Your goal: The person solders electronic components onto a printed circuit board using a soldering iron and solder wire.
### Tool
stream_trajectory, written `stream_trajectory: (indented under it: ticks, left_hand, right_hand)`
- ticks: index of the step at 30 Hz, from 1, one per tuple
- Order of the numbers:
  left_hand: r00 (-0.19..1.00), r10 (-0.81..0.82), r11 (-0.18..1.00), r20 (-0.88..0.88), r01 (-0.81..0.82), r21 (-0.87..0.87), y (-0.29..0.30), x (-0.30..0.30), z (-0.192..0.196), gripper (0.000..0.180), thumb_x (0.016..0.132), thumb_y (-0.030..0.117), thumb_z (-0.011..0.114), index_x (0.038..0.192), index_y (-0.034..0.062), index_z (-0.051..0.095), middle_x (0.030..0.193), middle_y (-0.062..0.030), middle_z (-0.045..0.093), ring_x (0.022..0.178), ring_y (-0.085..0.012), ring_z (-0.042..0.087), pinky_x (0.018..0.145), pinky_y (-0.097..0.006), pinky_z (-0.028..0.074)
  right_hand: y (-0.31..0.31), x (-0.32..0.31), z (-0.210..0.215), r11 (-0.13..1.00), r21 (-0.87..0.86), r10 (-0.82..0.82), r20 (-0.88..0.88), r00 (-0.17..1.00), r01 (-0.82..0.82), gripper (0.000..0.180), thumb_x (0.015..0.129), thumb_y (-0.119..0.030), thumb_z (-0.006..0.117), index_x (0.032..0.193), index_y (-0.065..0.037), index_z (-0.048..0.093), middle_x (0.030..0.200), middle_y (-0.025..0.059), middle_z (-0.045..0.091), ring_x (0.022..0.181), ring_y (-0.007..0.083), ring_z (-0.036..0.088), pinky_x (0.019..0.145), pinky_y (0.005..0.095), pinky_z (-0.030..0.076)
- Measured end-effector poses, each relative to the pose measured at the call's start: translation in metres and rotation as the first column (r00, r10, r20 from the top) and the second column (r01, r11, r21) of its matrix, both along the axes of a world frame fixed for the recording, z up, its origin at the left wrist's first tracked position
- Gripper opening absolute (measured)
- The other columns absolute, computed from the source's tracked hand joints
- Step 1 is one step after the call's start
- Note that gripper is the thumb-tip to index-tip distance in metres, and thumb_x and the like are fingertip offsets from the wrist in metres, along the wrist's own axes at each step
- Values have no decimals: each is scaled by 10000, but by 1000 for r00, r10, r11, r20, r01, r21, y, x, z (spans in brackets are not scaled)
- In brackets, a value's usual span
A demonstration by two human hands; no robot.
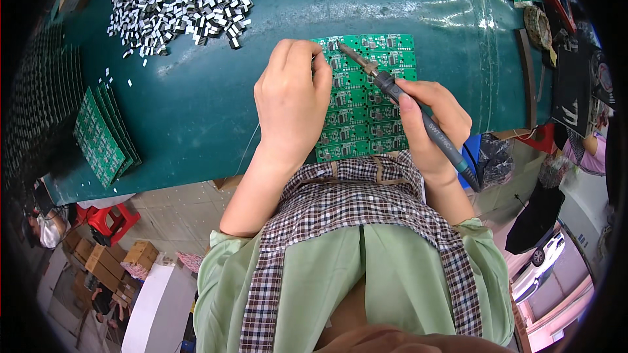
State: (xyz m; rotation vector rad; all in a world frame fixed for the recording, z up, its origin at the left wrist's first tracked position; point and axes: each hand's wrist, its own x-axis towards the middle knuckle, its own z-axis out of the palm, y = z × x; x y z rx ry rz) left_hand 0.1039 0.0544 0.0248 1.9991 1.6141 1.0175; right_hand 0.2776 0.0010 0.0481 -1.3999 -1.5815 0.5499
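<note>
A green panel of circuit boards lies flat on the table in front of me, its small boards set in two columns. My right hand grips a dark soldering iron like a pen, its tip at the panel's upper left. Over the panel's left edge is my left hand, its fingers pinched together near the iron's tip. A thin wire trails down from beneath this hand. The fingertips and the wire's end are hidden behind the hand.
A heap of small black-and-white parts covers the table's far left. More green panels stand upright at the left. On the right are a round brown coil-like thing and a dark bar. Red stools stand beyond the table's edge.
</note>
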Motion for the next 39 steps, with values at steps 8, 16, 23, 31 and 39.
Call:
stream_trajectory:
  ticks: [8, 16, 23, 31, 39]
  left_hand:
    - [999, -38, 996, 18, 39, -80, 1, 1, -1, 68, 776, 17, 644, 838, 16, 618, 769, -71, 588, 573, -183, 510, 532, -302, 410]
    - [999, -40, 993, 26, 43, -107, -4, -3, 4, 74, 766, -10, 640, 832, 14, 618, 749, -54, 555, 568, -141, 485, 527, -281, 389]
    - [999, -18, 987, 51, 26, -157, -18, -2, 4, 84, 778, -6, 646, 854, 22, 624, 764, -50, 565, 557, -115, 464, 493, -267, 368]
    - [998, -49, 996, 49, 53, -72, -16, 1, -2, 85, 788, -11, 634, 865, 21, 613, 782, -70, 578, 604, -177, 534, 523, -291, 411]
    - [988, -141, 990, 70, 142, -11, -14, 1, -5, 85, 784, -23, 635, 851, 18, 605, 790, -77, 561, 610, -182, 533, 535, -290, 414]
  right_hand:
    - [-6, -3, 1, 1000, -26, 12, 6, 1000, -11, 166, 755, 1, 691, 917, 25, 663, 795, 145, 678, 680, 222, 669, 599, 282, 513]
    - [-16, 0, 6, 1000, 21, 2, 82, 997, -3, 158, 754, -9, 684, 906, 28, 662, 778, 147, 676, 652, 236, 668, 581, 289, 515]
    - [-19, 4, 2, 997, 63, 32, 61, 998, -35, 137, 753, -15, 665, 882, 29, 664, 724, 140, 662, 603, 230, 651, 544, 289, 501]
    - [-16, 3, 1, 998, 53, 41, 78, 996, -45, 141, 753, -16, 674, 886, 29, 664, 728, 138, 661, 605, 230, 648, 544, 292, 502]
    - [-25, -1, 2, 999, 21, 24, 82, 996, -26, 145, 734, -26, 683, 869, 25, 666, 729, 136, 664, 608, 238, 654, 541, 295, 503]
